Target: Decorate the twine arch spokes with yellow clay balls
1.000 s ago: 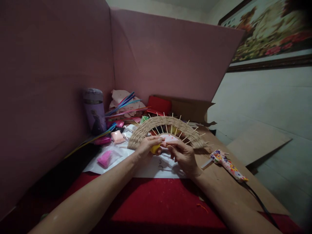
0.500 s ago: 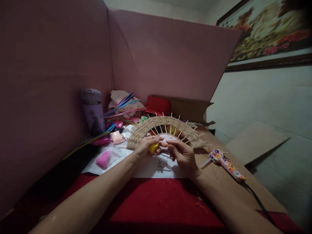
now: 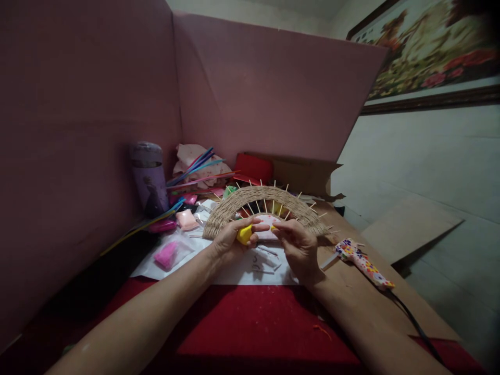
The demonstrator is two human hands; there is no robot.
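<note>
My left hand (image 3: 231, 239) is curled around a lump of yellow clay (image 3: 245, 234), with thumb and fingers closed on it. My right hand (image 3: 299, 245) is just to the right, its fingertips pinched together close to the clay; a tiny yellow bit seems to sit at its tips. Both hands hover over a white sheet of paper (image 3: 250, 268). Right behind them stands a woven half-ring of twine (image 3: 265, 200) with thin wooden sticks poking out like spokes.
A flower-patterned glue gun (image 3: 363, 263) with a black cord lies at the right on brown cardboard. At the left are a purple bottle (image 3: 150, 177), coloured straws (image 3: 197, 166) and small clay packets (image 3: 167, 254). Pink board walls enclose the back and left. Red cloth covers the near table.
My right hand has lifted a little and drawn its fingertips into a pinch beside the clay. The left hand has turned the yellow lump slightly more into sight.
</note>
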